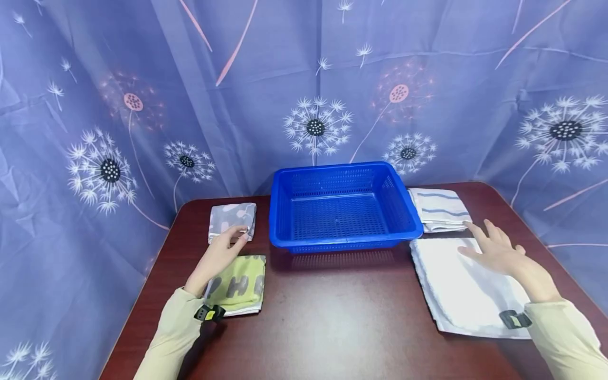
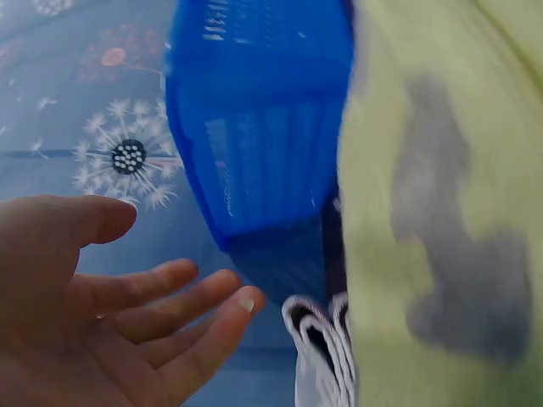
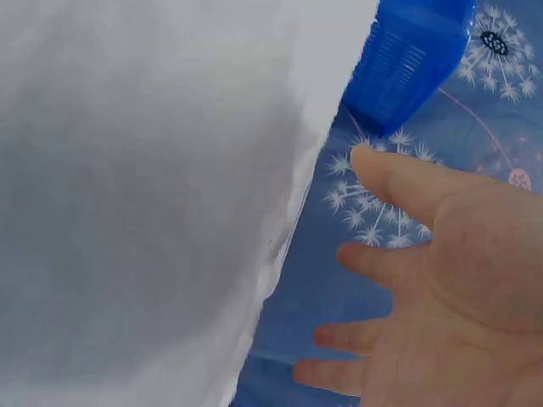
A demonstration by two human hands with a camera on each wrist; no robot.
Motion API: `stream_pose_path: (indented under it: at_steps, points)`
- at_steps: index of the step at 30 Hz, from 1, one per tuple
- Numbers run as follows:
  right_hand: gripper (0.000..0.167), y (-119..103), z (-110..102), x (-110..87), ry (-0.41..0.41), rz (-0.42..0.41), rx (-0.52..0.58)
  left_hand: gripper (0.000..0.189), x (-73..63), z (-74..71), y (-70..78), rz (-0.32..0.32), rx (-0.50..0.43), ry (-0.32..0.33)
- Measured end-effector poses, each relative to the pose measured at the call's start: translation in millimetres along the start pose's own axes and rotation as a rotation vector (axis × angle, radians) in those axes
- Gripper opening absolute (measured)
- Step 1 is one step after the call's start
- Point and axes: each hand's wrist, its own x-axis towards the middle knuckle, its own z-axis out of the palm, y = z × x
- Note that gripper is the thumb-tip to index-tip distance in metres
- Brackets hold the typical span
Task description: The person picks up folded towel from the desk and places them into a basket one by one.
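On the left of the table, my left hand (image 1: 223,257) reaches over a folded yellow-green towel (image 1: 242,282) with grey letters, its fingertips near a folded grey patterned towel (image 1: 228,216) behind. Its fingers are relaxed and hold nothing; the left wrist view shows the palm beside the towels. Over on the right, my right hand (image 1: 499,250) hovers above a folded white towel (image 1: 465,290) with fingers spread and nothing in them. Behind that lies a folded white towel with blue stripes (image 1: 437,208), close to the right fingertips.
Between the towels, a blue plastic basket (image 1: 342,245) with perforated sides stands at the back of the dark red-brown table (image 1: 332,327). A blue curtain (image 1: 247,132) with dandelion prints hangs right behind and beside the table.
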Motion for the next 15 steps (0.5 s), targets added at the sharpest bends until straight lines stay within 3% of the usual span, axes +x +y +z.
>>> stream_pose_path:
  at_steps: [4, 10, 15]
  points:
    - [0.082, 4.3, 0.1, -3.6, -0.009, 0.008, 0.001, 0.041, 0.3, 4.6, 4.8, -0.039, -0.114, -0.021]
    - [0.075, 9.8, 1.3, -7.2, -0.001, -0.006, -0.012, 0.049, 7.6, 13.5, 15.4, -0.123, -0.376, -0.101]
    - [0.062, 16.9, 4.3, -6.3, -0.001, -0.038, 0.006, 0.050, 12.5, 19.8, 22.2, -0.158, -0.443, -0.137]
